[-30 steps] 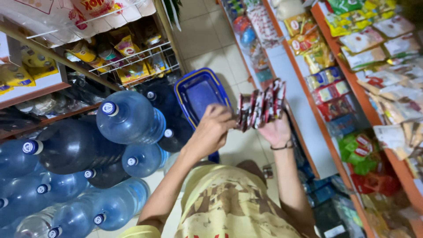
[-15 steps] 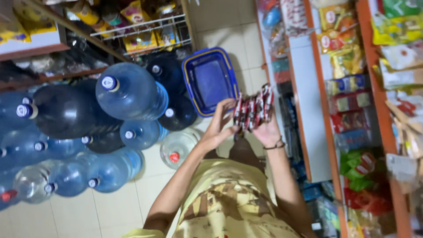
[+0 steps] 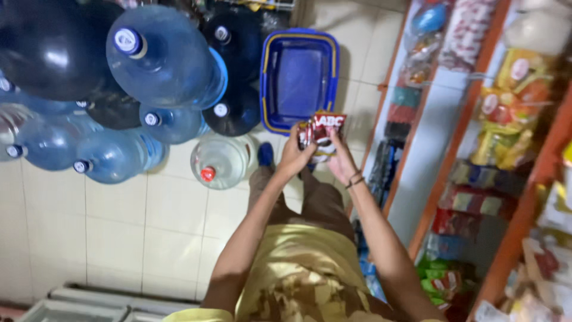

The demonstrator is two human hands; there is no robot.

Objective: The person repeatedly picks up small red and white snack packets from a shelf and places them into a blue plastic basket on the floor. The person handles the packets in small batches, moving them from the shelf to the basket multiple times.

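A bundle of red sachets [image 3: 320, 130] is held between both hands, in front of the body and just above the near edge of a blue basket [image 3: 271, 77] that stands on the tiled floor [image 3: 149, 226]. The left hand [image 3: 295, 158] is closed around the left side of the bundle, its fingers curled against the packets. The right hand [image 3: 341, 160] is closed on the right side, with a dark band seen at its wrist. The sachets are gathered upright into one tight stack. To the left of the basket, large blue water bottles [image 3: 161, 59] are stacked on their sides, and a clear bottle with a red cap [image 3: 221, 161] is seen near the left hand. To the right, orange-edged shelves [image 3: 459, 143] are filled with coloured packets.
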